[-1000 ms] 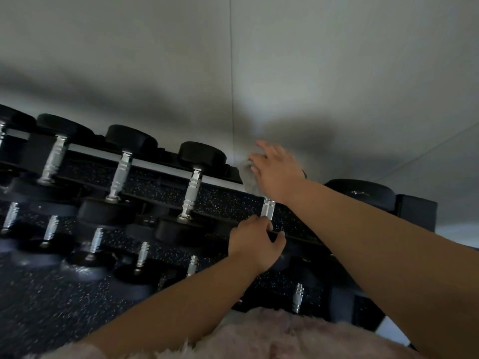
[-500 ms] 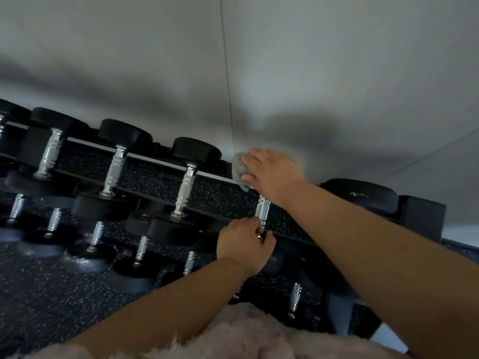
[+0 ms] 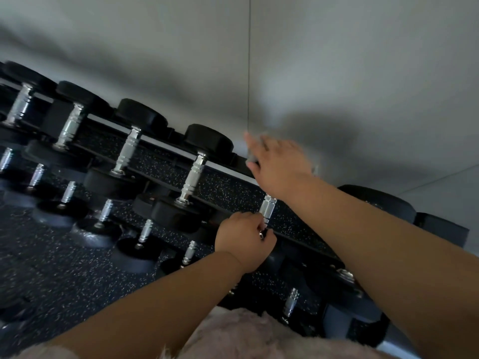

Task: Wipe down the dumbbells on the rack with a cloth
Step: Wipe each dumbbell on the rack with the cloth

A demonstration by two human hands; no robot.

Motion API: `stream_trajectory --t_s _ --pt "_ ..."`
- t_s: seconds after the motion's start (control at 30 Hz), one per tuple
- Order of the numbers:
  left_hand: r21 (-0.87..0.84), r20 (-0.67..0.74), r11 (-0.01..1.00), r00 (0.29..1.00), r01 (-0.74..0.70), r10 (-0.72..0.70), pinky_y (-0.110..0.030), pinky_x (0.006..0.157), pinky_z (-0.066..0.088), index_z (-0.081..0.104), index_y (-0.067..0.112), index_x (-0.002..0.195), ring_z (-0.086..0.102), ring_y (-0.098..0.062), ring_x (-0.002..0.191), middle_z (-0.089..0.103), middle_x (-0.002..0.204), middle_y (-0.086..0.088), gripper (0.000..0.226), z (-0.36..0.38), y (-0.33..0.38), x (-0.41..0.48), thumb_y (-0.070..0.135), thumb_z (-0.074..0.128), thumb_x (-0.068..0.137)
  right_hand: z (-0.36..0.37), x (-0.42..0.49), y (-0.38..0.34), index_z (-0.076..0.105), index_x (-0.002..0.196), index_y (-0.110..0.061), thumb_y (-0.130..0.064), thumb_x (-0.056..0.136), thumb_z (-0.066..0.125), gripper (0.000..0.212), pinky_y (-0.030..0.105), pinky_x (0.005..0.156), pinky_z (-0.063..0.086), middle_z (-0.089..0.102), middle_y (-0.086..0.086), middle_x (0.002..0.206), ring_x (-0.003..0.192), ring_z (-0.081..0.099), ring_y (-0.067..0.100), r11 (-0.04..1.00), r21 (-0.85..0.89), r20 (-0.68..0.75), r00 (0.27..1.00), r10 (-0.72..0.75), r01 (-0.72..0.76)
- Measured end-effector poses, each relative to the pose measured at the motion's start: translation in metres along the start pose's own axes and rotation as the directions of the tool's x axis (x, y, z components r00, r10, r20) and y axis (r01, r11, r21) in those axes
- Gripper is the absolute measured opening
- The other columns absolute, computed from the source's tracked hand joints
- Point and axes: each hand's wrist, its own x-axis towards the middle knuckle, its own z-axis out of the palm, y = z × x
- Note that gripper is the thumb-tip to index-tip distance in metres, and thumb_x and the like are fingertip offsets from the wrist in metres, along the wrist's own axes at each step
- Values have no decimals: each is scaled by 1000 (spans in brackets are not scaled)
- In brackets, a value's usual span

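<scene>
A person's left hand (image 3: 245, 240) is gripping a dumbbell (image 3: 268, 207) on the rack (image 3: 308, 242) by its chrome handle. At one o'clock from it, the blurred right hand (image 3: 280, 161), fingers stretched flat, is pressing a grey cloth (image 3: 252, 159) onto the dumbbell's far end.

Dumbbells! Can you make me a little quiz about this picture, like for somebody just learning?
1. True or false: the left hand grips the ribbed chrome dumbbell handle.
2. Pick one: the small grey cloth is under A) the right hand, B) the left hand, C) a shoe.
3. Fill in: behind the row of black round-headed dumbbells stands a plain pale-grey ____.

Key: 1 true; 2 A; 3 wall.
</scene>
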Motion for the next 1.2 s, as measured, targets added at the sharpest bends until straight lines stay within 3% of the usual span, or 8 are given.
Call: stream_trajectory --t_s 0.17,0.33,0.47,0.6,0.7,0.9,1.0,1.2 --pt "17 32 1000 999 7 -8 -31 66 46 57 27 77 51 -13 80 56 74 11 28 -2 1 2 53 50 86 -9 23 0 58 87 -23 -31 103 47 21 37 70 50 56 -6 88 86 63 24 943 -64 159 936 -314 327" --pt "22 49 1000 999 7 -8 -32 69 49 58 28 79 52 -12 81 57 75 12 28 -3 3 1 53 50 87 19 -39 53 71 129 -17 -28 103 62 29 39 117 40 67 4 135 131 58 25 874 72 -334 838 -432 480" --pt "29 48 1000 999 -9 7 -34 70 51 58 29 79 52 -13 83 56 76 12 32 -4 4 1 56 42 85 25 -46 57 49 151 -9 -42 104 53 57 46 120 36 47 11 155 144 43 33 930 -43 -203 909 -365 364" --pt "37 32 999 999 -20 19 -35 69 51 57 28 77 51 -13 81 55 76 12 32 -4 4 -1 56 42 85 -7 12 13 63 128 -21 -57 106 33 52 41 81 54 61 1 120 105 62 26 956 -64 58 957 -283 287" --pt "21 14 1000 1000 -13 13 -35 69 51 56 28 75 52 -13 80 56 74 12 32 -4 4 0 56 43 84 -9 43 2 71 106 -26 -64 103 31 55 39 76 53 61 -1 98 95 62 25 975 -18 251 945 -211 222" --pt "15 26 1000 1000 0 -1 -35 70 52 57 28 77 53 -13 81 57 74 12 33 -3 2 -1 58 43 84 -4 -15 47 72 102 -31 -46 107 42 34 25 63 45 66 -7 87 73 60 9 811 574 24 992 124 -115" --pt "18 43 1000 999 -5 5 -33 73 50 57 30 79 51 -11 83 57 76 13 33 -5 2 1 59 41 84 9 -38 58 70 104 -20 -46 108 32 46 32 72 50 67 2 87 83 64 23 825 558 -102 979 178 -92" --pt "30 57 1000 998 -9 8 -32 71 50 56 29 78 50 -12 81 55 75 12 34 -6 2 1 59 41 85 -22 28 51 73 105 -14 -63 106 16 75 34 95 37 68 18 114 120 61 31 786 492 443 885 145 -375"
